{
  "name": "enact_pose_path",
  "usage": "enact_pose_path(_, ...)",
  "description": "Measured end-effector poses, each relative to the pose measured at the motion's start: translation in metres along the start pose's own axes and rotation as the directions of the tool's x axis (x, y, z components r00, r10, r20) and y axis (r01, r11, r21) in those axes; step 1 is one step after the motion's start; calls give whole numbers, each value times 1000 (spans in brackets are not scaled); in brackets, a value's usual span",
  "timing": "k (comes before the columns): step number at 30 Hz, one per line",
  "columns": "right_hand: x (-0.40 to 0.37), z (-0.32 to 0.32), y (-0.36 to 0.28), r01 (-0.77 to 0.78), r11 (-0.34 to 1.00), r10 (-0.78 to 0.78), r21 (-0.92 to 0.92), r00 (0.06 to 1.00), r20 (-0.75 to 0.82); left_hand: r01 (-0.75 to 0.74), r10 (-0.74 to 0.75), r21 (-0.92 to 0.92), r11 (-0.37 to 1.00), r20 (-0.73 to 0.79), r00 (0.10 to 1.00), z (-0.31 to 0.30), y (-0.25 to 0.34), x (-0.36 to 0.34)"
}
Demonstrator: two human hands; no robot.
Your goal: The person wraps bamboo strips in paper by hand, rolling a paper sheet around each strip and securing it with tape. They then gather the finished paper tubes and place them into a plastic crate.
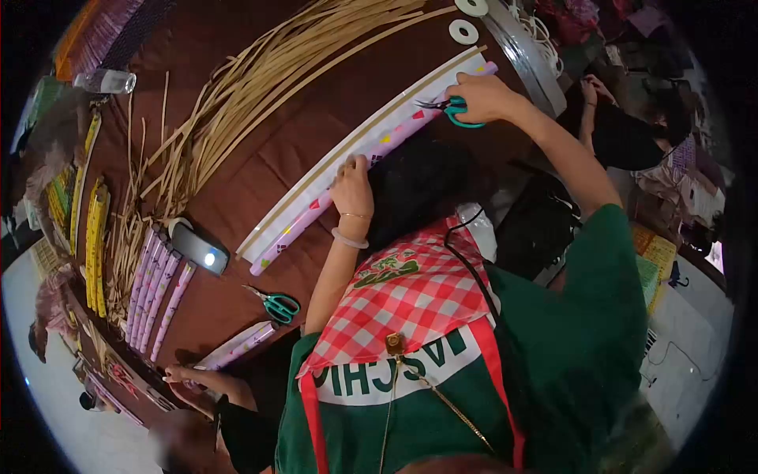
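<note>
A long sheet of white-backed pink patterned paper (296,207) lies slantwise on the brown cloth, its near edge rolled or folded over. Along its far edge runs a thin tan strip (363,150). My left hand (352,189) is closed over the near edge of the paper at mid-length, fingers bent onto it. At the paper's upper right end, my right hand (478,99) grips scissors with teal handles (455,111). Their dark blades point left and overlap the paper's patterned edge. The right fingertips are close to the paper's end.
Beyond the paper spreads a bundle of tan strips (292,75). Two white tape rolls (463,32), a lit phone (199,246), pink wrapped rods (150,288), yellow rods (96,245) and second scissors (278,305) lie around. At lower left, a co-worker's hand (180,374) is near another patterned piece (249,344).
</note>
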State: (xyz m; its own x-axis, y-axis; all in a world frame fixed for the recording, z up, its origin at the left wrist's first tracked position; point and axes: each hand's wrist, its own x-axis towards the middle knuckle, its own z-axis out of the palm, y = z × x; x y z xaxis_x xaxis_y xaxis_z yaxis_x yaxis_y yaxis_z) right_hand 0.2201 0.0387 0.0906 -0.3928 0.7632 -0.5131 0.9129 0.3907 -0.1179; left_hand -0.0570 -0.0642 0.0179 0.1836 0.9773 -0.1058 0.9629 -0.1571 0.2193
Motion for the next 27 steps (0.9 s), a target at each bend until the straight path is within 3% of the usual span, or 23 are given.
enact_pose_path(7,8,0,0,7,998,-7,-62,1000,2,-30,31,34,999,-18,999,3,-1,-1)
enact_pose_path(17,13,0,3,-51,998,46,44,994,101,-72,74,33,997,-73,995,1,-1,-3)
enact_pose_path(27,15,-3,2,-65,997,59,41,990,127,-54,54,36,998,-8,998,-2,1,-1)
